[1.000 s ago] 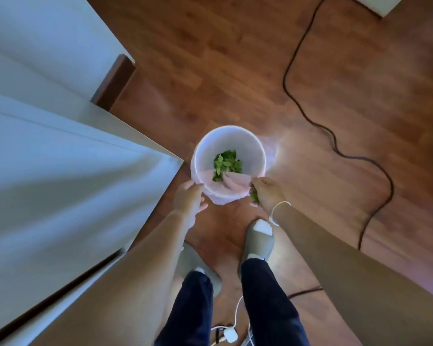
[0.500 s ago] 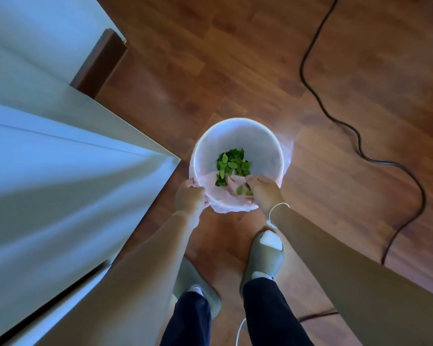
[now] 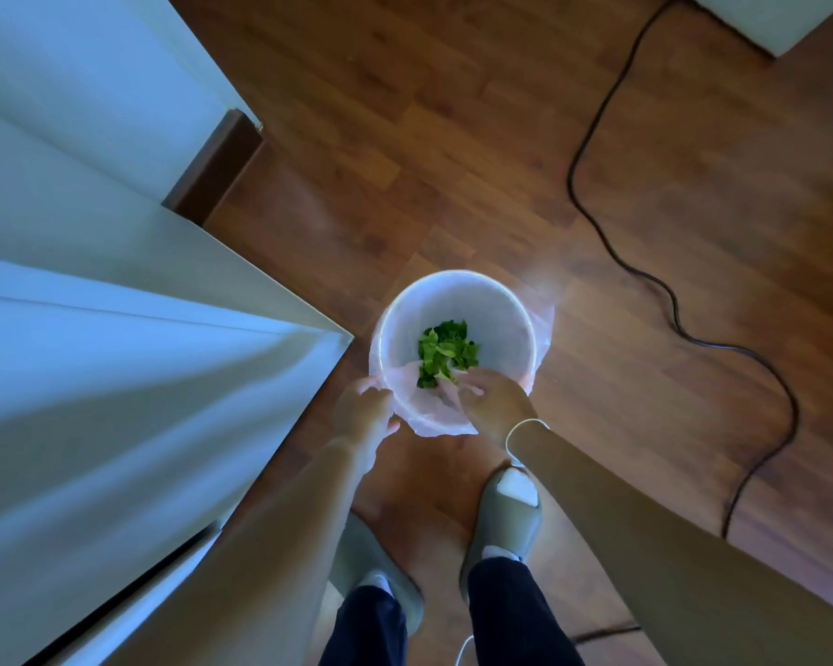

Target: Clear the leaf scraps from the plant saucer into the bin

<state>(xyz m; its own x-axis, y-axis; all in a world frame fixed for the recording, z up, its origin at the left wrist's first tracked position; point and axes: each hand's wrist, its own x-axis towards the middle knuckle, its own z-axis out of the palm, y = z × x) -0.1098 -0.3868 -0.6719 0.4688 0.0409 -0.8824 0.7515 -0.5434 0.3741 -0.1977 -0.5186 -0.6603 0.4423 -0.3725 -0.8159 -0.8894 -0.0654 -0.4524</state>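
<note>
A round white bin point(image 3: 458, 277) with a thin pinkish liner point(image 3: 543, 329) stands on the wood floor in front of my feet. A heap of green leaf scraps point(image 3: 446, 350) lies at its bottom. My left hand point(image 3: 364, 413) is closed on the liner at the bin's near-left rim. My right hand point(image 3: 494, 401) reaches over the near rim, its fingers loose and pointing down toward the leaves; I see nothing held in it. No plant saucer is in view.
A white cabinet or door point(image 3: 116, 377) fills the left side, its corner close to the bin. A black cable point(image 3: 592, 218) snakes across the floor on the right. My slippered feet point(image 3: 508, 516) stand just behind the bin. A white object point(image 3: 780, 16) sits at top right.
My right hand moved from outside the near rim, where a green scrap showed beside it, to over the rim and into the bin. The left hand stayed on the liner.
</note>
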